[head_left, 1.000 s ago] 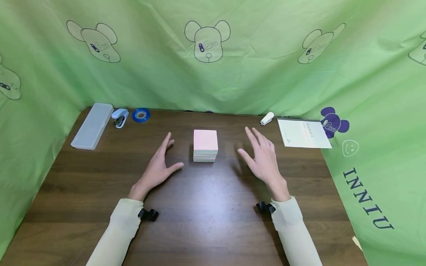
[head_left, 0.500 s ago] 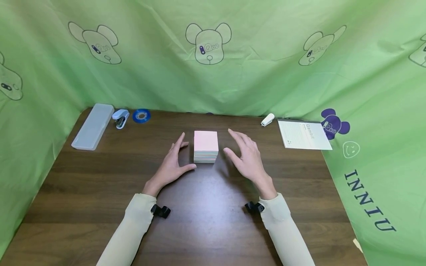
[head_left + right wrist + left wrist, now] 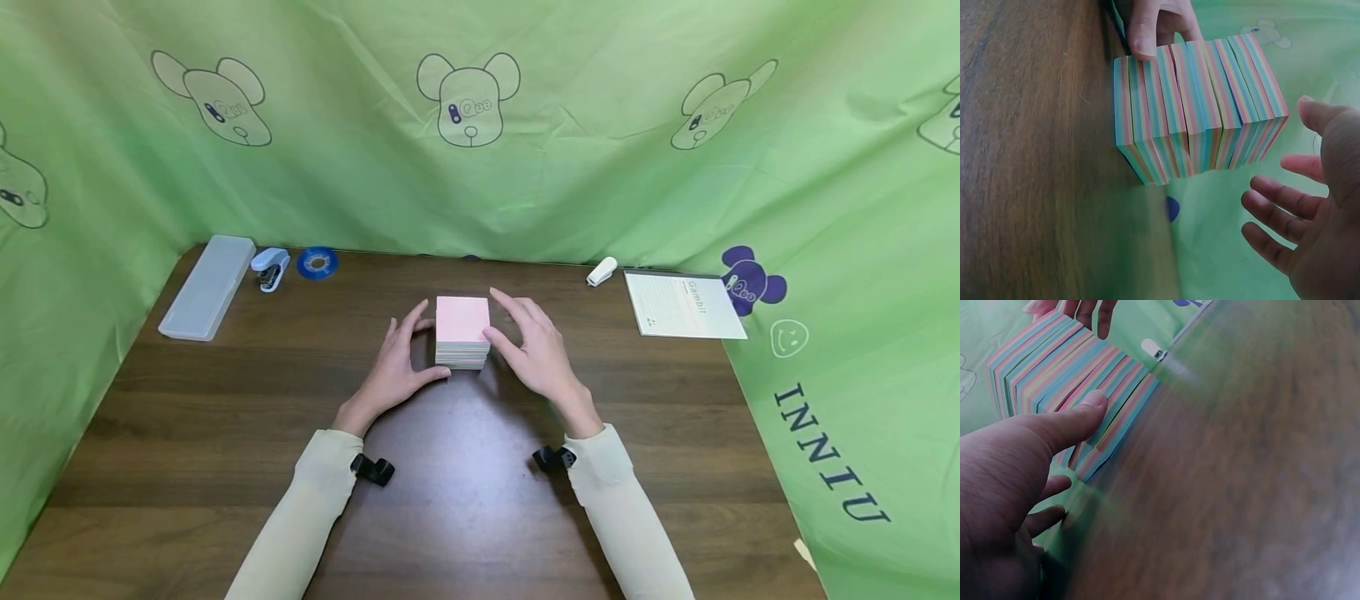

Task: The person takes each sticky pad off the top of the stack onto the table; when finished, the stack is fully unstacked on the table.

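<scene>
A block of stacked sticky note pads point(image 3: 462, 321), pink on top, sits in the middle of the table. Its sides show pink, yellow, green and blue stripes in both wrist views. At the block's left side is my left hand point(image 3: 393, 367), its thumb point(image 3: 1091, 406) in front of the near face and its fingers along the left side; whether they press on the paper cannot be told. My right hand point(image 3: 534, 350) stands at the right side with fingers spread. In the right wrist view a gap shows between these fingers point(image 3: 1275, 197) and the pads point(image 3: 1200, 106).
Along the back left lie a pale blue plastic case point(image 3: 208, 287), a light blue stapler point(image 3: 271, 268) and a blue tape roll point(image 3: 317, 262). Toward the back right are a small white clip-like item point(image 3: 602, 271) and a white notepad point(image 3: 684, 306). A green curtain point(image 3: 480, 200) closes off the back.
Both hands have moved inward from either side toward the block of sticky notes, which has stayed in place. The left thumb now reaches across its near left corner.
</scene>
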The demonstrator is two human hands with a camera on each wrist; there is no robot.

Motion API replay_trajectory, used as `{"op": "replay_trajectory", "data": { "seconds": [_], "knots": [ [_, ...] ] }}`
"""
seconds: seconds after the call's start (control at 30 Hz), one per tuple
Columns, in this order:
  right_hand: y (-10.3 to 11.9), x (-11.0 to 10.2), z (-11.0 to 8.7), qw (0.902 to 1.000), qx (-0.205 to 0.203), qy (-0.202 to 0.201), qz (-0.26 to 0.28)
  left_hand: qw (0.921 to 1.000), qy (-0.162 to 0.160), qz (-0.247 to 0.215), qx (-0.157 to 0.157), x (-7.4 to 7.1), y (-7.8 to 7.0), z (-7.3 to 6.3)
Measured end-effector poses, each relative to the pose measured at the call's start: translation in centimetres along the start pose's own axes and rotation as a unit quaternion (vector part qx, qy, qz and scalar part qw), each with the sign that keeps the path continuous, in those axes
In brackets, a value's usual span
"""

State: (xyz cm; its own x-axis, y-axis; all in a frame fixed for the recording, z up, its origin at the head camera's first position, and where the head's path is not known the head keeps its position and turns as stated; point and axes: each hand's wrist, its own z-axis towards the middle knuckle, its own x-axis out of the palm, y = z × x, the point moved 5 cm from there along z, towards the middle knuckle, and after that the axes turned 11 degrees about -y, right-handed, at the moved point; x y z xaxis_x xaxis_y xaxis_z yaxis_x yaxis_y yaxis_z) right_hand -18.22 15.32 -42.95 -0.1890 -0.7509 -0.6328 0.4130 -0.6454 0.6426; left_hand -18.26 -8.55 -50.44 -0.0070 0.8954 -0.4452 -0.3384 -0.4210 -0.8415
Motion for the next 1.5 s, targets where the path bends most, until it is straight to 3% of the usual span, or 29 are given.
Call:
{"op": "replay_trajectory", "data": {
  "seconds": [0.53,1.07,1.5],
  "knots": [
    [-1.0,1.3,0.5,0.9961,0.023,0.032,0.079,0.9991,-0.008,0.042,0.005,0.5,0.3,0.0],
    [-2.0,2.4,0.3,0.9877,0.066,0.067,0.125,0.999,0.001,0.044,-0.003,0.6,0.7,-0.1],
    [-2.3,2.0,0.2,0.977,0.081,0.037,0.194,0.999,0.003,0.044,-0.009,0.5,0.8,-0.1]
  ]
}}
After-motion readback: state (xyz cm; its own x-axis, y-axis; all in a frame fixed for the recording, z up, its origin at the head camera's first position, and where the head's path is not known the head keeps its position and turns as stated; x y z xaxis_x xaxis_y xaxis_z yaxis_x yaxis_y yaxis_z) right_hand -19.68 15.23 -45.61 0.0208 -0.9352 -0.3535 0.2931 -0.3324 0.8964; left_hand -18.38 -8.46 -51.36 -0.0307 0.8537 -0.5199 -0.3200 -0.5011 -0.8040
